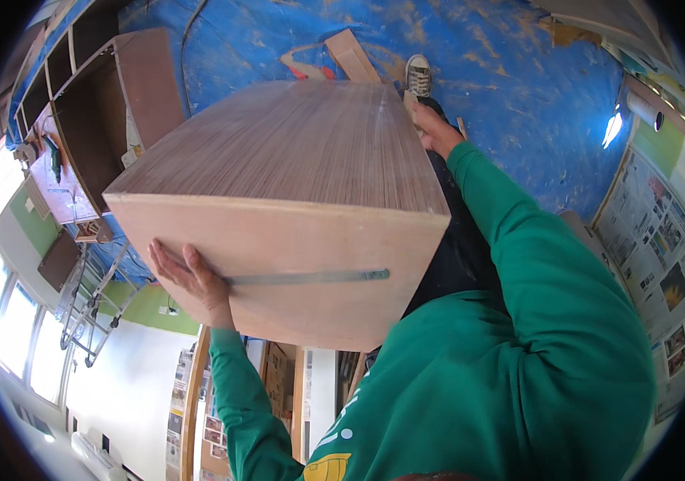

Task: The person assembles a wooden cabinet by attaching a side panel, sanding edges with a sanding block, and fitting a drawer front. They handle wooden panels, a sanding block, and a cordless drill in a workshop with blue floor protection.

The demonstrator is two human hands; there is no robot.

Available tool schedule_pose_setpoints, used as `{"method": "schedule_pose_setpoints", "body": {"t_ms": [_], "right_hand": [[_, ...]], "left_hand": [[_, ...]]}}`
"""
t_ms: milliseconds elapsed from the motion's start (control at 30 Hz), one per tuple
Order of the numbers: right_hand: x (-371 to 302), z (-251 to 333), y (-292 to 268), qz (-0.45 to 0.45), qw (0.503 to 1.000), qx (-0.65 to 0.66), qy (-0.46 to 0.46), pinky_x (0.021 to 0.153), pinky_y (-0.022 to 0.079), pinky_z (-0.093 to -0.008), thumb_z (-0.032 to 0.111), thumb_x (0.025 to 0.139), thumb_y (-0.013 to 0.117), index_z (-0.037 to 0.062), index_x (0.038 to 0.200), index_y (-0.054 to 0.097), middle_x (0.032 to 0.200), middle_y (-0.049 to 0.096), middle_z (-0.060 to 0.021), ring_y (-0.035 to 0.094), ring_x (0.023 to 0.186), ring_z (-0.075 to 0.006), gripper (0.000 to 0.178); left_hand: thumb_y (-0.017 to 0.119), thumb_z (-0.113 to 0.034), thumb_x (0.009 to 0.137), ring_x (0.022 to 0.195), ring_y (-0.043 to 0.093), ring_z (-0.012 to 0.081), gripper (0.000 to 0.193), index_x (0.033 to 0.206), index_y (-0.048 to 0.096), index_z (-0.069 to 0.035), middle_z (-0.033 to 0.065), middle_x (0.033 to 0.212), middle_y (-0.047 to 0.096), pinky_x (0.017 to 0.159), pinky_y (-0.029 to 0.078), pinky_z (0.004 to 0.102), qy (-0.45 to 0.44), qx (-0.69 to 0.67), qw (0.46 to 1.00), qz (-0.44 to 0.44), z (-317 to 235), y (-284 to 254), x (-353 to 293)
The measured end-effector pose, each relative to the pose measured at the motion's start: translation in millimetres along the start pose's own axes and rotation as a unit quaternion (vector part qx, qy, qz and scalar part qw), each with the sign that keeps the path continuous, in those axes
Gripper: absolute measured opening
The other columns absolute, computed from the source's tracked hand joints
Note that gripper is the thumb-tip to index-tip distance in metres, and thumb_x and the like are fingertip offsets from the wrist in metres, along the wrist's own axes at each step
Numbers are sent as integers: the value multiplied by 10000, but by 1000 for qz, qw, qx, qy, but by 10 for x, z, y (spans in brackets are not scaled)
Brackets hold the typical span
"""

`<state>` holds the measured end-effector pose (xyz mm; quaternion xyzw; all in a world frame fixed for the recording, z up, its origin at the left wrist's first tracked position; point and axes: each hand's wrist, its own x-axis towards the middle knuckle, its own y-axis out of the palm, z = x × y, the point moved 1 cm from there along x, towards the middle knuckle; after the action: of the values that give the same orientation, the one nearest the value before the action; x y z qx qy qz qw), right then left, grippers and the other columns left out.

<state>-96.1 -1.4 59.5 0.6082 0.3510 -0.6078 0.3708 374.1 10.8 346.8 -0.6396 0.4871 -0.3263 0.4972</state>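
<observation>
Gripping pale piece [411, 103], right hand [435, 131] partly hides it beside wooden box [278, 210].

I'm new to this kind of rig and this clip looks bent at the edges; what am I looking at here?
There is no machine here: these are a person's two bare hands. The single picture comes from a fisheye camera on their head, looking down, so straight edges bend near the rim. The left hand lies spread on the near face of a wooden box, beside a long grey strip. The right hand is at the box's right edge, by a small pale piece; whether it grips that is unclear. Beyond, a blue sheet covers the floor, with a short board and a sneaker on it.
</observation>
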Motion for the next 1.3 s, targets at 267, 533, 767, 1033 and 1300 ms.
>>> {"method": "schedule_pose_setpoints", "body": {"t_ms": [267,533,767,1033,1300], "right_hand": [[1510,-30,-359,-12,997,-74,-26,880,614,-492,422,1087,450,-8,1418,497,1359,607,-176,656,1152,-281,545],[571,-31,-166,26,999,18,1,892,600,-542,400,1092,442,10,1440,464,1389,578,-199,641,1194,-309,523],[-789,-6,39,29,999,12,32,959,574,-530,383,1120,344,66,1452,449,1347,606,-150,660,1187,-291,472],[-1381,-132,97,76,995,70,-5,1029,524,-573,420,1104,406,51,1486,408,1403,569,-173,612,1260,-320,532],[-2353,50,252,29,999,30,-9,1044,506,-487,402,1103,402,15,1445,488,1372,608,-140,619,1245,-296,524]], "left_hand": [[395,-612,1036,1559,199,334,785,1610,285,-89,154,1637,252,1280,175,509,-33,-5,999,18,-129,39,104],[410,-605,1045,1545,231,348,773,1602,305,-80,168,1632,286,1267,193,510,-18,45,998,26,-111,-48,52],[444,-608,1028,1537,211,373,835,1590,299,-8,226,1635,255,1261,196,506,-17,28,999,36,-127,-98,69],[491,-593,1021,1541,211,376,820,1592,309,-34,228,1636,260,1260,196,515,-17,-4,1000,24,-56,-85,88],[482,-615,1019,1541,204,382,830,1588,311,-36,231,1630,256,1257,195,525,-21,0,1000,18,-71,-30,49]]}}
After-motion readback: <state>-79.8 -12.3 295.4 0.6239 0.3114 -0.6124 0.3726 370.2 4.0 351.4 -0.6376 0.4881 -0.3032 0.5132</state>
